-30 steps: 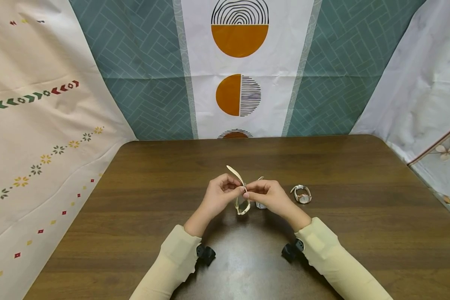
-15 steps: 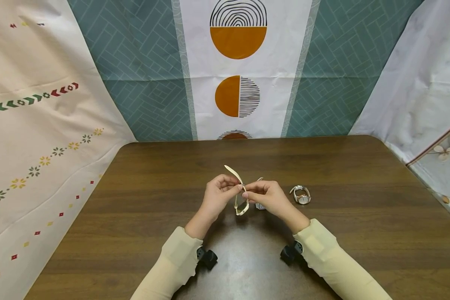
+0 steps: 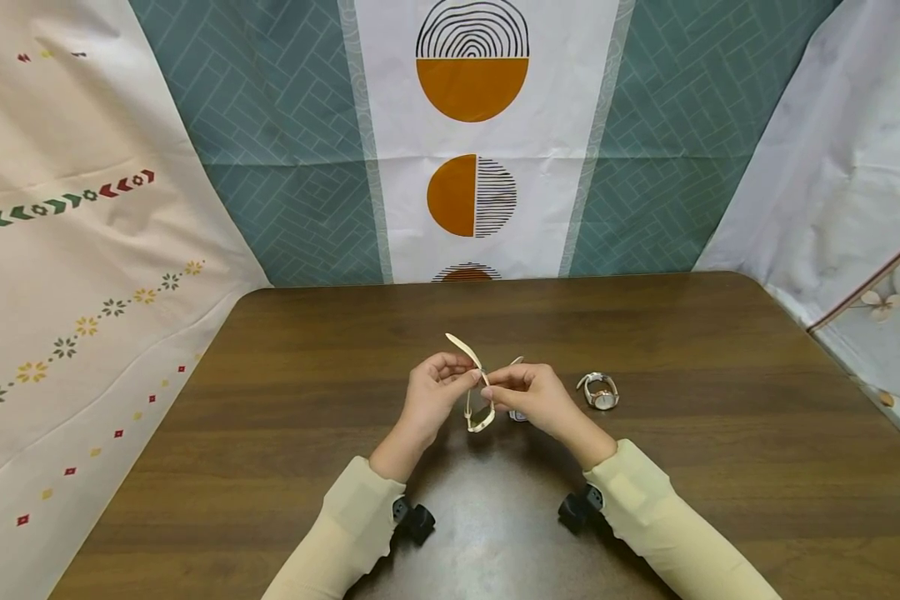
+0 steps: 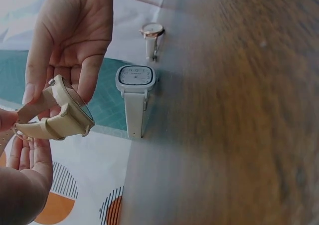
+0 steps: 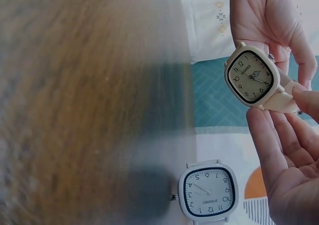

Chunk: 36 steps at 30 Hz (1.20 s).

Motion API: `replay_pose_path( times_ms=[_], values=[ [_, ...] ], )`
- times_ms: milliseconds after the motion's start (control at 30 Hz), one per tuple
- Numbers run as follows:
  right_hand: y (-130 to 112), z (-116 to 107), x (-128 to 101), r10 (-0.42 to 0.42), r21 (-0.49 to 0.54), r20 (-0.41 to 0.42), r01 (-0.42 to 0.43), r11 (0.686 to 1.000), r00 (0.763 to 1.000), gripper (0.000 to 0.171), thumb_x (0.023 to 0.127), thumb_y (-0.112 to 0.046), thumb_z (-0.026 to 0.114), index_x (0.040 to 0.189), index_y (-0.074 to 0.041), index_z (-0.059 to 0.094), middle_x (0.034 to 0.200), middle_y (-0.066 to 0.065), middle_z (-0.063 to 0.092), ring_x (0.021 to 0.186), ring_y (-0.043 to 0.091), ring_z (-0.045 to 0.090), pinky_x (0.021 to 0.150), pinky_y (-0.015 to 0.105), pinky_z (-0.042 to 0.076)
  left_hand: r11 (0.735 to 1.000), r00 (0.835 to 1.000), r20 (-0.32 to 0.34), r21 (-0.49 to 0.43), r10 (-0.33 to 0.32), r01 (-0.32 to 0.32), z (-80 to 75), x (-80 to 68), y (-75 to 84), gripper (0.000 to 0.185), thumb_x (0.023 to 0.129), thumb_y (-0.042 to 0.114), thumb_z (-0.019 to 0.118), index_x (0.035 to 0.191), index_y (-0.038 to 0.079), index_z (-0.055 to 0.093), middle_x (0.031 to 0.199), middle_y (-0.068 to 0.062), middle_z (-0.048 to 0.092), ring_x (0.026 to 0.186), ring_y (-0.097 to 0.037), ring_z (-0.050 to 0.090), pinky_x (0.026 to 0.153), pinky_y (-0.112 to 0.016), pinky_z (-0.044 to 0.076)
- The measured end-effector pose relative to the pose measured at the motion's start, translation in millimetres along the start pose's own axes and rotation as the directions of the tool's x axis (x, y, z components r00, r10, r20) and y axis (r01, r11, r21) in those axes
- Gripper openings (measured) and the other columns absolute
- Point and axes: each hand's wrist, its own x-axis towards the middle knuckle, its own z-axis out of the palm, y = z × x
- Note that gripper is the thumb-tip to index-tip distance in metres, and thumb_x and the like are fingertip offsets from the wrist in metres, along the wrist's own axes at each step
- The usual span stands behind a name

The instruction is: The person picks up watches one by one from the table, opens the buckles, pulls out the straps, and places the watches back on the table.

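Head view, both hands gripping cream watch

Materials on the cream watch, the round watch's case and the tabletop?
Cream watch: strap smooth and bending, likely leather or silicone; case cream-coloured with a satin look, plastic or painted metal, can't tell.
Round watch: case probably metal, from its shiny copper-toned rim.
Tabletop: brown grain with a soft sheen, so wood or wood-look laminate.

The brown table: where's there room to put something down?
There's a bare patch between the left hand and the patterned cream cloth, and another between the rose-gold watch and the white cloth on the right. The middle is crowded: that hand and the right hand hold the cream watch near the white watch.
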Motion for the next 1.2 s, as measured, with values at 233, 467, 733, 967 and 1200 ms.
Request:
replay_pose_path(
  times_ms=[233,467,733,967,1200],
  values=[
    [-0.8,2.4,-1.9,0.005,-0.013,-0.013,-0.005,1.0,1.0,0.021,0.085,-0.002,0.068,0.099,0.013,0.067,0.084,0.023,0.07,0.069,0.005,0.065,0.067,0.035,0.058,0.999,0.999,-0.031,-0.031,-0.009,0.008,0.5,-0.6,-3.4,0.017,0.081,-0.008,0.064,0.095,-0.015,0.059,0.075,0.006,0.063,0.071,-0.005,0.062,0.071,-0.018,0.051],
    [0.8,2.5,-3.2,0.013,-0.025,-0.017,-0.013,1.0,1.0,0.021,0.085,-0.004,0.069,0.098,0.012,0.068,0.083,0.02,0.071,0.069,0.006,0.065,0.069,0.043,0.057,0.997,0.998,-0.05,-0.072,-0.038,0.034,-0.5,-0.6,-3.2,0.013,0.082,-0.009,0.063,0.094,-0.012,0.06,0.073,0.006,0.065,0.068,-0.006,0.061,0.069,-0.02,0.052],
    [-0.3,1.8,-2.9,0.009,-0.017,-0.016,-0.009,1.0,1.0,0.024,0.085,-0.003,0.068,0.1,0.016,0.065,0.082,0.017,0.071,0.067,0.005,0.065,0.068,0.042,0.057,0.997,0.998,-0.061,-0.07,-0.033,0.029,-2.2,2.2,-1.2,0.015,0.082,-0.007,0.064,0.094,-0.014,0.059,0.071,0.007,0.065,0.067,-0.006,0.062,0.071,-0.025,0.054],
    [-3.1,1.7,-3.2,0.012,-0.011,-0.007,-0.012,1.0,1.0,0.024,0.085,-0.002,0.068,0.101,0.016,0.065,0.083,0.019,0.071,0.067,0.006,0.065,0.068,0.04,0.058,0.997,0.996,-0.092,-0.071,-0.019,0.013,-3.3,3.4,2.2,0.01,0.081,-0.008,0.065,0.091,-0.008,0.062,0.071,0.007,0.066,0.066,-0.006,0.063,0.071,-0.024,0.054],
    [-2.7,1.4,-2.9,0.023,-0.028,-0.003,-0.023,0.999,1.0,0.022,0.085,-0.003,0.068,0.1,0.014,0.066,0.081,0.015,0.07,0.066,0.007,0.066,0.066,0.031,0.058,0.994,0.991,-0.134,-0.111,-0.004,-0.011,-5.2,5.6,4.9,0.016,0.082,-0.009,0.064,0.097,-0.012,0.061,0.074,0.006,0.066,0.069,-0.005,0.063,0.068,-0.019,0.053]
  ],
)
